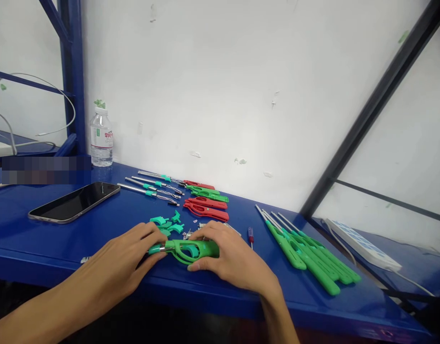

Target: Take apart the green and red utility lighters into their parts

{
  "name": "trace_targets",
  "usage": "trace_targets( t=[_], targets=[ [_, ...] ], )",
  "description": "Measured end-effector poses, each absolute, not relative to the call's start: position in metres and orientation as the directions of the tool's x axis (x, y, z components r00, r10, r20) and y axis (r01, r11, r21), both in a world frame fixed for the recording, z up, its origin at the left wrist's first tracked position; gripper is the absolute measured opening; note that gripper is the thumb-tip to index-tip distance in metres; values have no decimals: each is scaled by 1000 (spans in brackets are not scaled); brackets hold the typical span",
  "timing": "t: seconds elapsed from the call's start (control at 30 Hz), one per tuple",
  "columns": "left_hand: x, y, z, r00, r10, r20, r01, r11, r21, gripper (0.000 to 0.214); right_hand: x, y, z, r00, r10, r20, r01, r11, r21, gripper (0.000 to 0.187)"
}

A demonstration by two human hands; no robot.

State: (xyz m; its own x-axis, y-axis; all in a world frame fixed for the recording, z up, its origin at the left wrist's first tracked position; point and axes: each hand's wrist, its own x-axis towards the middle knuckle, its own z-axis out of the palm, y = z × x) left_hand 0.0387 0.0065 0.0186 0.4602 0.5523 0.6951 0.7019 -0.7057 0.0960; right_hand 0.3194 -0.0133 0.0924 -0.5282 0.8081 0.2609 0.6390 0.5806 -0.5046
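Observation:
Near the front edge of the blue table, both my hands grip one green gas lighter [177, 248] that lies crosswise. My left hand [134, 248] is closed round its neck, by the teal collar and the metal tube. The fingers of my right hand [223, 248] wrap round the handle end; a teal trigger [193, 251] shows inside the guard. Just beyond my hands lie several loose teal triggers [166, 224] and small metal parts [189, 234], partly hidden by my right hand. A small screwdriver [251, 235] rests right of that hand.
Metal lighter tubes with wires [151, 187] lie at the back, beside red handle shells [207, 210] and green handle shells [209, 193]. Several assembled green lighters [305, 253] lie to the right. A phone [74, 203] and a water bottle [101, 138] are left; a power strip [363, 243] is far right.

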Motion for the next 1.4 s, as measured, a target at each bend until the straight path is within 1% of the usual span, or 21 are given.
trace_targets(
  t=[0.17, 0.27, 0.33, 0.4, 0.47, 0.53, 0.6, 0.67, 0.77, 0.83, 0.93, 1.0, 1.07, 1.13, 1.2, 1.3, 1.4],
  targets=[
    [41, -4, 29, 444, 582, 682, 667, -723, 182, 38, 329, -18, 103, -440, 854, 277, 553, 501, -666, 44],
    [42, -10, 36, 435, 565, 701, 648, -737, 192, 38, 338, -21, 110, -357, 883, 303, 478, 452, -753, 43],
    [42, -11, 37, 439, 556, 705, 642, -744, 187, 38, 347, -22, 113, -292, 898, 328, 449, 432, -782, 42],
    [41, -12, 35, 456, 568, 685, 643, -742, 188, 35, 356, -22, 114, -198, 917, 345, 473, 398, -786, 42],
    [40, -11, 34, 463, 581, 670, 646, -738, 194, 32, 367, -19, 113, -84, 933, 350, 561, 334, -757, 48],
    [40, -11, 33, 454, 588, 669, 652, -731, 199, 33, 379, -15, 111, 22, 944, 330, 678, 228, -699, 53],
    [41, -11, 33, 446, 585, 678, 658, -727, 195, 34, 390, -10, 108, 106, 956, 273, 787, 87, -611, 52],
    [41, -12, 34, 451, 582, 677, 662, -727, 184, 33, 400, -5, 104, 189, 957, 222, 869, -57, -492, 49],
    [42, -13, 35, 463, 579, 671, 660, -730, 175, 35, 411, 0, 98, 310, 930, 199, 911, -231, -341, 51],
    [42, -13, 35, 472, 580, 665, 659, -732, 171, 36, 414, 2, 96, 346, 916, 205, 910, -274, -310, 53],
    [42, -13, 35, 474, 577, 665, 662, -732, 163, 36, 413, 2, 96, 332, 913, 238, 912, -247, -327, 49],
    [41, -13, 34, 482, 577, 659, 661, -734, 159, 37, 410, 0, 99, 289, 920, 264, 918, -189, -347, 39],
    [41, -13, 33, 488, 583, 650, 660, -734, 163, 36, 405, -4, 104, 189, 945, 266, 918, -73, -390, 29],
    [40, -14, 32, 485, 591, 644, 662, -729, 171, 34, 398, -11, 109, 25, 974, 224, 879, 85, -470, 27],
    [39, -14, 31, 485, 597, 639, 666, -726, 172, 32, 390, -17, 113, -143, 976, 163, 809, 210, -548, 26],
    [38, -14, 29, 493, 602, 628, 663, -727, 176, 28, 378, -21, 113, -291, 951, 100, 761, 293, -579, 20],
    [38, -13, 28, 501, 605, 619, 651, -735, 191, 28, 371, -17, 107, -340, 937, 79, 760, 323, -564, 15]
  ],
)
